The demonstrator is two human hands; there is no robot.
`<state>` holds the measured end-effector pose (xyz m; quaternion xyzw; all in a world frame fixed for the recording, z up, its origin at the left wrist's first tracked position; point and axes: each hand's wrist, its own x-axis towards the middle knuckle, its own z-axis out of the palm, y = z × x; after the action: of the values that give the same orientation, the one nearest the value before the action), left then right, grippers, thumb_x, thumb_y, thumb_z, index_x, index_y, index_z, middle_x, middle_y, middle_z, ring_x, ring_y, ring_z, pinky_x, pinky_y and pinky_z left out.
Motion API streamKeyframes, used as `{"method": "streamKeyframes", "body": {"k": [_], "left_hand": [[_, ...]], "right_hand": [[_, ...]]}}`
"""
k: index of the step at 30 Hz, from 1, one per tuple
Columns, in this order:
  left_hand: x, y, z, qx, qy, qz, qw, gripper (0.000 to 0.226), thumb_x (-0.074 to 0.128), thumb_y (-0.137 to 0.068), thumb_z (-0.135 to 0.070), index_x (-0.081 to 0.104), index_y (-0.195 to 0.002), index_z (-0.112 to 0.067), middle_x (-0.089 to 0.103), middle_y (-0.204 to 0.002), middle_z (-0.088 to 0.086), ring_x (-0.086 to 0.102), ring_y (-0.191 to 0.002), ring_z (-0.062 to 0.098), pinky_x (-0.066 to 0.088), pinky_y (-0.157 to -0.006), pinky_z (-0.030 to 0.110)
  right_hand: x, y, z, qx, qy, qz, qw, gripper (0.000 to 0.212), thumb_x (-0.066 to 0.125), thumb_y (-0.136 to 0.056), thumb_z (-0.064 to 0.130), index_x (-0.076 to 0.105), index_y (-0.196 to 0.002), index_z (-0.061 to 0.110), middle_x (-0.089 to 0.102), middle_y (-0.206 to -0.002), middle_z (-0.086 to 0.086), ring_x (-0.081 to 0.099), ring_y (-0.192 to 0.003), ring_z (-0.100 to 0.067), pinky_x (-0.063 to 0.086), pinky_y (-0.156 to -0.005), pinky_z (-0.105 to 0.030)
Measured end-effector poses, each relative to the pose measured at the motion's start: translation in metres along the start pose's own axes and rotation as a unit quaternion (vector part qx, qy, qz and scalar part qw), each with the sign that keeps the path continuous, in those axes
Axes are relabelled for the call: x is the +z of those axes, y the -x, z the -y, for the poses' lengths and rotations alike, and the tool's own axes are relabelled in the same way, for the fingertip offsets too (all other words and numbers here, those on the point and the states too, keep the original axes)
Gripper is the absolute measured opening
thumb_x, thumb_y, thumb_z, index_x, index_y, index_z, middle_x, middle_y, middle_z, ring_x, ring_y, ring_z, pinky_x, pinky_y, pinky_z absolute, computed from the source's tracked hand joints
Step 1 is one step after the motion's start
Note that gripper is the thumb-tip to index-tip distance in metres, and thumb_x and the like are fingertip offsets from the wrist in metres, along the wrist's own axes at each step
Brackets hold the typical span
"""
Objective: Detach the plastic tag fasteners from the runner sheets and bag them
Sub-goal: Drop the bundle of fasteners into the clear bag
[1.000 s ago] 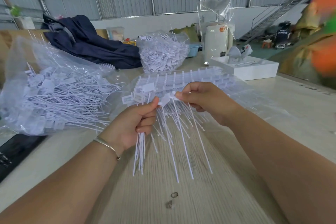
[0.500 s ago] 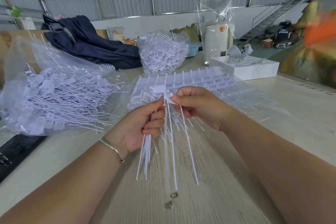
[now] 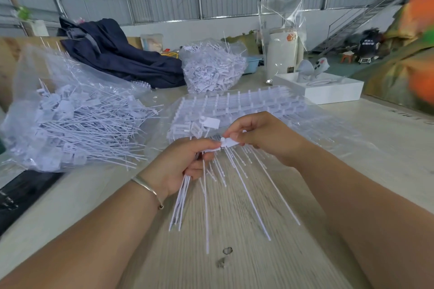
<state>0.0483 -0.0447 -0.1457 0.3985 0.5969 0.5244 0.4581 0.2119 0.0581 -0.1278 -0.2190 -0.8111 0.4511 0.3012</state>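
1. Left hand [image 3: 180, 166]: fingers curled round a bundle [image 3: 183, 202] of loose white fasteners, thin tails hanging below the fist toward the table [image 3: 234, 270]. Silver bangle [image 3: 148, 189] on the wrist.
2. Right hand [image 3: 260, 135]: thumb and fingertips pinch the head of one fastener [image 3: 229, 143], just beside the left thumb. More tails fan out under this hand.
3. Runner sheets [image 3: 237, 105]: stacked flat on the table behind both hands, inside clear plastic wrap. Whether the pinched fastener is free of its sheet cannot be told.
4. Bag [image 3: 77, 122]: clear, on the table at left, packed with loose fasteners, mouth facing the hands.
5. Second bag [image 3: 212, 68]: farther back, centre, also full of white pieces.
6. Background: dark blue cloth [image 3: 117, 54] behind the left bag; white box [image 3: 328, 90] at right rear.
7. Two small bits [image 3: 225, 256] on the table near the camera; too blurred to identify.
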Motion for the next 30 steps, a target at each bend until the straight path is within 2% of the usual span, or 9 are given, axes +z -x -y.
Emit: {"method": "streamKeyframes", "body": {"k": [4, 7, 11, 15, 19, 22, 25, 27, 30], "left_hand": [[-0.001, -0.003, 0.0, -0.017, -0.013, 0.035, 0.999, 0.027, 0.067, -0.08, -0.015, 0.045, -0.068, -0.023, 0.023, -0.051, -0.006, 0.016, -0.04, 0.009, 0.015, -0.035, 0.018], [-0.009, -0.003, -0.002, -0.028, 0.017, 0.044, 0.998, 0.024, 0.062, -0.079, -0.011, 0.054, -0.058, -0.02, 0.02, -0.047, -0.008, 0.016, -0.034, 0.006, 0.015, -0.031, 0.015], [-0.022, -0.003, -0.003, 0.006, 0.074, 0.0, 0.997, 0.03, 0.072, -0.061, -0.011, 0.045, -0.052, -0.022, 0.024, -0.047, -0.009, 0.02, -0.035, 0.005, 0.016, -0.032, 0.016], [-0.014, -0.005, 0.003, 0.013, 0.061, -0.014, 0.998, 0.042, 0.071, -0.075, 0.005, 0.05, -0.05, -0.022, 0.033, -0.05, -0.007, 0.026, -0.038, 0.004, 0.019, -0.032, 0.015], [-0.003, -0.002, 0.001, -0.001, 0.101, -0.021, 0.995, 0.021, 0.066, -0.09, -0.023, 0.056, -0.073, -0.016, 0.043, -0.057, -0.003, 0.035, -0.041, 0.005, 0.024, -0.031, 0.014], [-0.002, -0.003, 0.001, -0.004, 0.123, -0.033, 0.992, 0.029, 0.057, -0.093, -0.039, 0.047, -0.082, -0.015, 0.047, -0.056, -0.002, 0.033, -0.037, 0.005, 0.024, -0.029, 0.013], [0.0, -0.003, 0.003, -0.008, 0.096, -0.015, 0.995, 0.032, 0.053, -0.095, -0.044, 0.052, -0.093, -0.012, 0.041, -0.053, -0.005, 0.027, -0.035, 0.004, 0.022, -0.03, 0.014], [0.002, -0.001, 0.003, -0.008, 0.07, -0.008, 0.997, 0.034, 0.059, -0.09, -0.045, 0.055, -0.101, -0.013, 0.039, -0.053, -0.006, 0.026, -0.036, 0.004, 0.02, -0.031, 0.015], [0.004, 0.0, 0.001, 0.003, 0.039, -0.004, 0.999, 0.027, 0.075, -0.074, -0.041, 0.059, -0.077, -0.019, 0.028, -0.056, -0.006, 0.021, -0.039, 0.005, 0.018, -0.032, 0.016]], "right_hand": [[-0.007, 0.001, 0.004, 0.036, 0.024, 0.049, 0.998, 0.02, 0.06, -0.088, -0.003, 0.075, -0.086, 0.01, 0.054, -0.051, 0.017, 0.041, -0.047, 0.003, 0.03, -0.047, -0.007], [-0.017, 0.002, 0.006, 0.073, 0.04, 0.066, 0.994, 0.026, 0.057, -0.085, -0.008, 0.073, -0.078, 0.01, 0.059, -0.055, 0.011, 0.039, -0.044, 0.0, 0.028, -0.047, -0.015], [-0.027, -0.001, 0.0, 0.11, 0.001, 0.013, 0.994, 0.023, 0.054, -0.086, -0.007, 0.07, -0.076, 0.006, 0.048, -0.048, 0.004, 0.034, -0.048, -0.01, 0.026, -0.054, -0.026], [-0.015, -0.003, -0.001, 0.072, -0.042, -0.077, 0.994, 0.012, 0.064, -0.088, 0.003, 0.064, -0.077, 0.009, 0.054, -0.055, 0.002, 0.039, -0.05, -0.011, 0.03, -0.051, -0.022], [-0.001, -0.003, 0.0, 0.033, -0.066, -0.078, 0.994, 0.013, 0.07, -0.087, 0.014, 0.059, -0.082, 0.009, 0.056, -0.066, -0.008, 0.038, -0.047, -0.009, 0.032, -0.049, -0.022], [0.004, -0.002, -0.001, 0.016, -0.039, -0.043, 0.998, 0.013, 0.071, -0.087, 0.017, 0.062, -0.084, 0.008, 0.059, -0.068, -0.01, 0.042, -0.049, -0.009, 0.033, -0.049, -0.019], [0.01, -0.002, -0.007, 0.003, 0.033, -0.035, 0.999, 0.016, 0.071, -0.087, 0.023, 0.064, -0.085, 0.009, 0.06, -0.065, -0.004, 0.045, -0.046, 0.0, 0.034, -0.051, -0.012], [0.013, -0.002, -0.008, 0.001, 0.06, -0.034, 0.998, 0.017, 0.07, -0.088, 0.027, 0.064, -0.085, 0.011, 0.06, -0.063, -0.001, 0.045, -0.048, -0.003, 0.035, -0.054, -0.016], [0.013, -0.003, -0.006, -0.026, 0.016, -0.047, 0.998, 0.015, 0.069, -0.089, 0.021, 0.063, -0.085, 0.009, 0.061, -0.061, -0.002, 0.046, -0.049, -0.004, 0.036, -0.052, -0.013]]}}
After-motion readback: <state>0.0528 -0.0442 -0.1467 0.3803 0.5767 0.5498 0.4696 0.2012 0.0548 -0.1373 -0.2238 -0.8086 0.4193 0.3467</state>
